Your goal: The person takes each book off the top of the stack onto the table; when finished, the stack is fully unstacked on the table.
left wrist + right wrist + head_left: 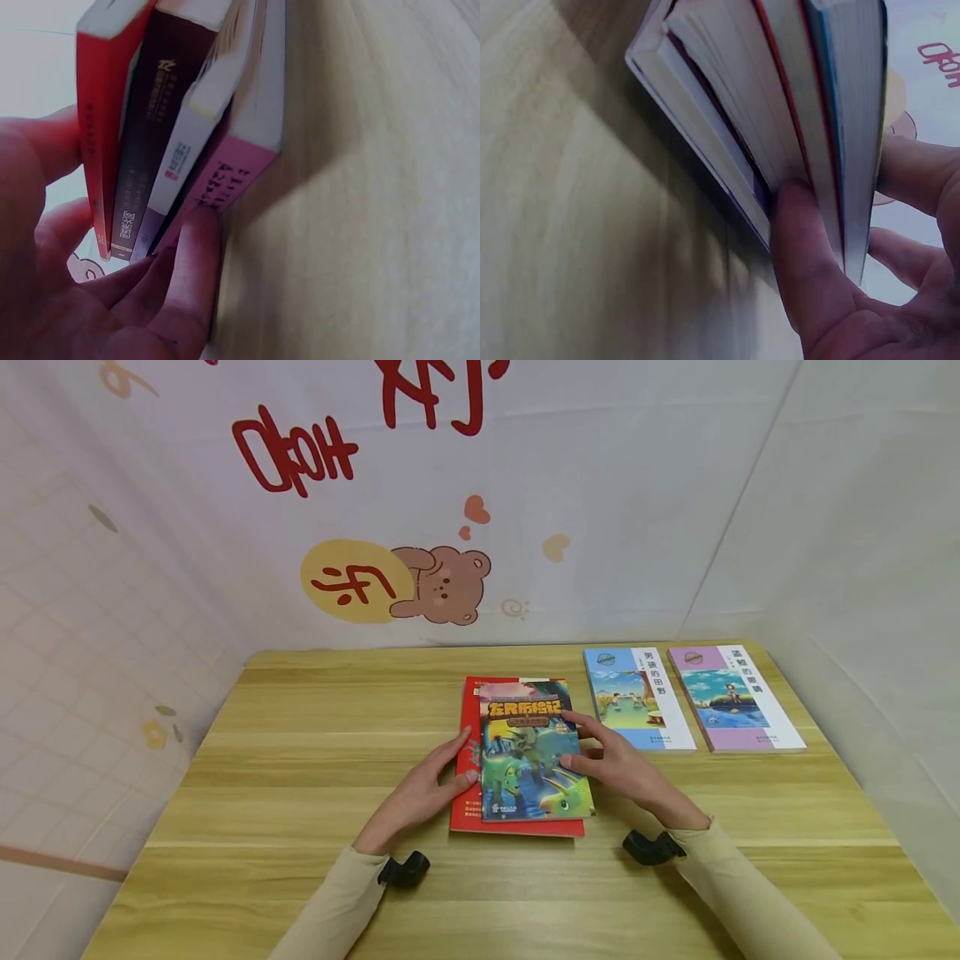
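Note:
A stack of several books lies flat in the middle of the wooden table (300, 752). A dinosaur picture book (532, 752) is on top, over a larger red book (467, 735). My left hand (431, 789) holds the stack's left, spine side, thumb on the red cover. In the left wrist view the fingers (187, 262) touch the lowest, pink book (232, 176) at the table. My right hand (615, 764) grips the right side, fingers spread on the top cover. In the right wrist view its thumb (802, 247) presses the page edges (780, 97).
Two thin books lie side by side at the back right of the table, one blue (637, 697) and one purple (735, 697). A white cloth backdrop with red letters and a bear (442, 585) rises behind the table and along both sides.

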{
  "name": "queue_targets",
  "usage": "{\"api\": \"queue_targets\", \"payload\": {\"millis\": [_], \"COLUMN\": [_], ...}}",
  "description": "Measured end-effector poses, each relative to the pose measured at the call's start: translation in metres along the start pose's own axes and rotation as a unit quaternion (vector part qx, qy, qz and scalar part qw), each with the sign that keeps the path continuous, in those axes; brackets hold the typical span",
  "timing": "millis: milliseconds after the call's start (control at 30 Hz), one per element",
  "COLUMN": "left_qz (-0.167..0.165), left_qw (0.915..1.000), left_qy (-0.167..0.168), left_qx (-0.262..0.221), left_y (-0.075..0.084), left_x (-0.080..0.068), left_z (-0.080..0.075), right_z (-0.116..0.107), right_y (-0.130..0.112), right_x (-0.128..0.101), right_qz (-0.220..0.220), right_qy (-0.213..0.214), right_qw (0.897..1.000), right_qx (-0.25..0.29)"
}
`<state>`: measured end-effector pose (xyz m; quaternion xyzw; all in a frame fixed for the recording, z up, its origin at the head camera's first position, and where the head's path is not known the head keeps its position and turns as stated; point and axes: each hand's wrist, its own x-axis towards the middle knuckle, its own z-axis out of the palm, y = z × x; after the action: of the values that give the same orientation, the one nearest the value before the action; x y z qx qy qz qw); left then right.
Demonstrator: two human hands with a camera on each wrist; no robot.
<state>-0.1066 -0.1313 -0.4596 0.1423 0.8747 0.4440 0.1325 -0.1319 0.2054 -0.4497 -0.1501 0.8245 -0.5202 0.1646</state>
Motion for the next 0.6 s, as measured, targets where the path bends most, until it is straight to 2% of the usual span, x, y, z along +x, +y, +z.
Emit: {"api": "queue_targets", "payload": {"millis": [233, 400, 600], "left_qz": [-0.030, -0.036, -0.036], "left_qw": [0.9994, 0.9992, 0.9992], "left_qy": [-0.002, 0.004, 0.003], "left_qx": [-0.015, -0.018, -0.018], "left_y": [0.002, 0.001, 0.002], "left_x": [0.000, 0.001, 0.001], "left_z": [0.000, 0.000, -0.002], "right_z": [-0.009, -0.014, -0.015], "right_y": [0.000, 0.001, 0.003], "right_x": [-0.013, -0.022, -0.028], "right_qz": [0.005, -0.008, 0.006], "right_qy": [0.005, 0.018, 0.027], "right_qw": [1.000, 0.999, 1.000], "right_qx": [-0.013, -0.028, 0.005]}}
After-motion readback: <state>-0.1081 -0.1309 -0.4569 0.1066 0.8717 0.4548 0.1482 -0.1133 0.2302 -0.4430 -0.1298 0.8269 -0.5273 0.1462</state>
